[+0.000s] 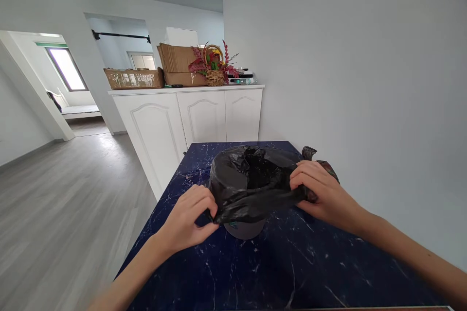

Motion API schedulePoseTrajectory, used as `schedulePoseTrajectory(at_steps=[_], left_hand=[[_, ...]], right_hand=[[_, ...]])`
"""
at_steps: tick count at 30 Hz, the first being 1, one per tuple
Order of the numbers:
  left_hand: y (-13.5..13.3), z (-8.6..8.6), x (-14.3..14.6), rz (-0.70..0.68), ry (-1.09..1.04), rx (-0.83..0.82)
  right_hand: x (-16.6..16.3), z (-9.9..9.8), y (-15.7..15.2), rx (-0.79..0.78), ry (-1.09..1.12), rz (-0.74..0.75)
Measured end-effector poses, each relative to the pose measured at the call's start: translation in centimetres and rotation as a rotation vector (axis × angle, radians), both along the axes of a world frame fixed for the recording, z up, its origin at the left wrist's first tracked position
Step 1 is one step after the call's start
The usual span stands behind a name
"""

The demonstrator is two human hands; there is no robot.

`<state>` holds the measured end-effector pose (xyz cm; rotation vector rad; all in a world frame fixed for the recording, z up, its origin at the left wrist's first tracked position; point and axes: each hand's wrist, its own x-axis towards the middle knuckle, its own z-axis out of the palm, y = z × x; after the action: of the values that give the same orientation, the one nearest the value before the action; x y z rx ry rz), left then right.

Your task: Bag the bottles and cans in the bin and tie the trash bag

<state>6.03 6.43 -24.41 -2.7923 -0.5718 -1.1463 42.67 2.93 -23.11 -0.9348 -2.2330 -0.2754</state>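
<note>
A black plastic garbage bag [251, 206] lines a dark grey bin [245, 230] and is folded out over its rim. The bin stands on a dark blue table with white marbled veins [241, 277]. My left hand [191, 216] pinches the bag's edge at the near left of the bin. On the right side, my right hand [317, 189] has its fingers closed on the bag near the rim. Between the two hands the front edge of the bag is stretched. Bag folds hide most of the bin and its inside.
Behind the table stands a white cabinet [202, 114]. On its top are a taped cardboard box [134, 78], folded cardboard [175, 60], a wicker basket of flowers [215, 77] and a plastic bottle [245, 81]. A wall [346, 58] runs along the right.
</note>
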Motion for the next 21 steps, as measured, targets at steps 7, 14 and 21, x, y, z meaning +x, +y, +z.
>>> schedulePoseTrajectory(at_steps=[7,14,21], left_hand=[[0.6,-4.2,-0.4,0.085,0.340,0.282],[0.3,-6.2,-1.4,0.176,-0.013,0.005],[1.6,-6.4,1.8,0.213,-0.432,-0.578]], right_hand=[[0.7,-4.7,0.0,-0.257,-0.104,-0.066],[2.1,-3.4,0.8,-0.567,0.088,-0.246],[-2.2,-1.4,2.5,-0.539,0.699,-0.150]])
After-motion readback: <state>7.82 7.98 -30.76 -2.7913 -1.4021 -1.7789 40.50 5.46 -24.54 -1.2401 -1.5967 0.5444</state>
